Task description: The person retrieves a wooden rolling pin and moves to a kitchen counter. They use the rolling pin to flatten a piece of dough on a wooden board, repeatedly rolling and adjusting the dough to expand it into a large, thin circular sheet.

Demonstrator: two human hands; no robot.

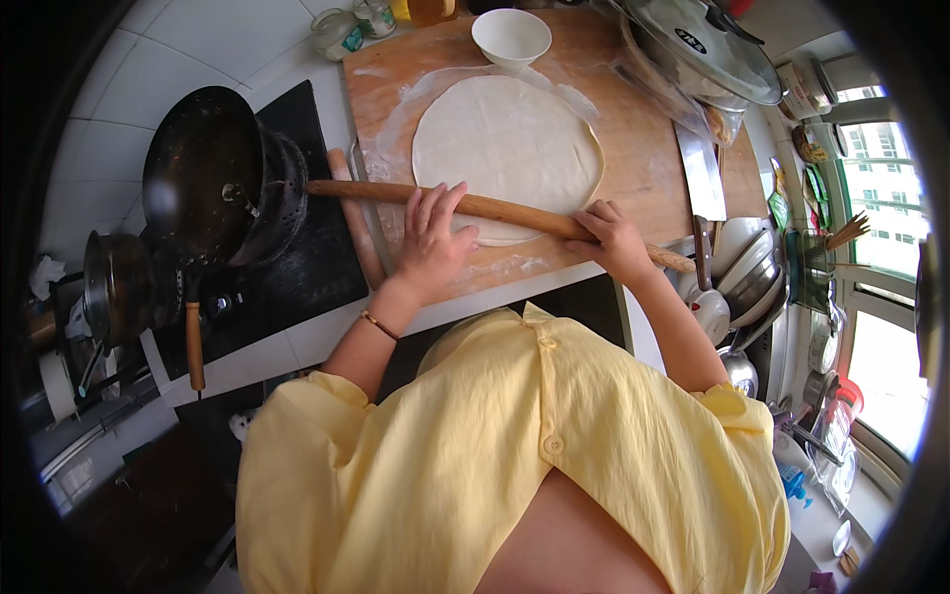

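Note:
A long wooden rolling pin (pixel 512 213) lies slantwise over the near part of a large, thin, round sheet of dough (pixel 505 145). My left hand (pixel 434 241) rests against the pin left of its middle, fingertips over it and fingers somewhat spread. Around the pin's right part, my right hand (pixel 612 237) is closed. Under the dough is a floured wooden board (pixel 646 171). The sheet's right edge looks slightly lifted or folded. What lies beneath my fingers is hidden.
A white bowl (pixel 512 37) stands on the board's far side. To the right lies a cleaver (pixel 701 174), near stacked bowls (pixel 749 275). At left, a dark wok (pixel 204 178) tilts over the hob (pixel 304 275), and a second wooden rod (pixel 358 223) lies beside the board.

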